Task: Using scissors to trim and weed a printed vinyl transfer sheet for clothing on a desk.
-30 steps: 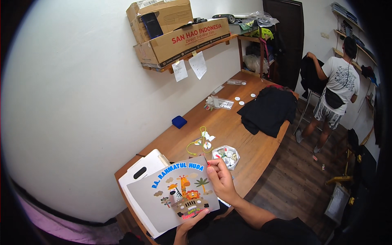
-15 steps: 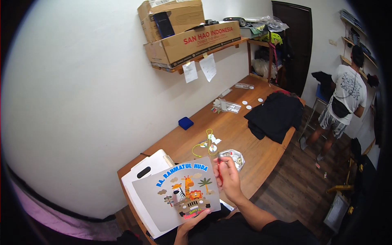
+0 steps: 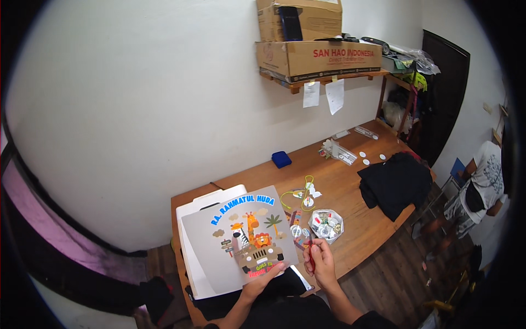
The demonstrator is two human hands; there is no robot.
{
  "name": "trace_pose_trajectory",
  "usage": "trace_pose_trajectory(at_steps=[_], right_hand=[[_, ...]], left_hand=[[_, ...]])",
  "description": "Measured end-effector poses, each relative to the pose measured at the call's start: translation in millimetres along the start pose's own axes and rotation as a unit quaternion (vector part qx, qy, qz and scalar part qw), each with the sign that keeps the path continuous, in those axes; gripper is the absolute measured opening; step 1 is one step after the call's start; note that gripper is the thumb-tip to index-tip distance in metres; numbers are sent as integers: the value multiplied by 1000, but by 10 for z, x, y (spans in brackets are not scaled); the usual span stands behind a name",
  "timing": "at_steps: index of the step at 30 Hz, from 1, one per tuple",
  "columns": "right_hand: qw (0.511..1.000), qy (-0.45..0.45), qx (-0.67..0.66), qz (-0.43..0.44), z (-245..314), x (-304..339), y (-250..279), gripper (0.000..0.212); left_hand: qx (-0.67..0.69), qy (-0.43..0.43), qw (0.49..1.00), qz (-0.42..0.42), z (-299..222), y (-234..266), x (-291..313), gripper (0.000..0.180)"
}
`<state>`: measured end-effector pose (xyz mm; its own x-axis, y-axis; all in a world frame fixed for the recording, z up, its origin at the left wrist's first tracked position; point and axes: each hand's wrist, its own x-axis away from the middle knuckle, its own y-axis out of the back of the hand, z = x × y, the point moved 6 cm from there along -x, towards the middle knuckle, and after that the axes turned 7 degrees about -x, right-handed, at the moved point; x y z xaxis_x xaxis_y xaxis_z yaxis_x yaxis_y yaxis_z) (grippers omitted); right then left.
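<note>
My left grip (image 3: 261, 283) is clamped on the lower edge of a translucent printed sheet (image 3: 241, 241), thumb lying on the front over the coloured design and the fingers hidden behind. The sheet is low and left of centre in the frame, tilted, showing a giraffe, a zebra and a lion in a brown car with a palm tree beside them. My right grip (image 3: 322, 265), just right of the sheet, is closed around a small red-handled tool (image 3: 313, 262); its exact kind is too small to tell.

Behind the sheet, at lower left, a white case (image 3: 229, 196) lies on the wooden counter (image 3: 342, 189). Just above my right hand sits a white angular bowl (image 3: 337, 237) full of small items, with a yellow-green cord (image 3: 306, 183) near it, up and to the left. A blue pouch (image 3: 281, 159) rests near the wall at mid-frame. Black cloth (image 3: 395, 186) is heaped at the counter's right end. At the far right edge, a person in a white shirt (image 3: 487, 170) stands beside a chair.
</note>
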<state>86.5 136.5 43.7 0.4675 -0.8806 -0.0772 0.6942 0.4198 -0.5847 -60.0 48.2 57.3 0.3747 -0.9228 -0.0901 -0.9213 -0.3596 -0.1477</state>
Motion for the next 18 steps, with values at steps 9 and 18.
trace_pose_trajectory(at_steps=[9, 18], right_hand=[[999, 25, 47, 12, 355, -207, 133, 21], [989, 104, 81, 64, 1438, -710, 728, 25]], left_hand=[[18, -15, 998, 53, 42, -296, -57, 40], [-35, 70, 995, 68, 252, -1255, 91, 69]])
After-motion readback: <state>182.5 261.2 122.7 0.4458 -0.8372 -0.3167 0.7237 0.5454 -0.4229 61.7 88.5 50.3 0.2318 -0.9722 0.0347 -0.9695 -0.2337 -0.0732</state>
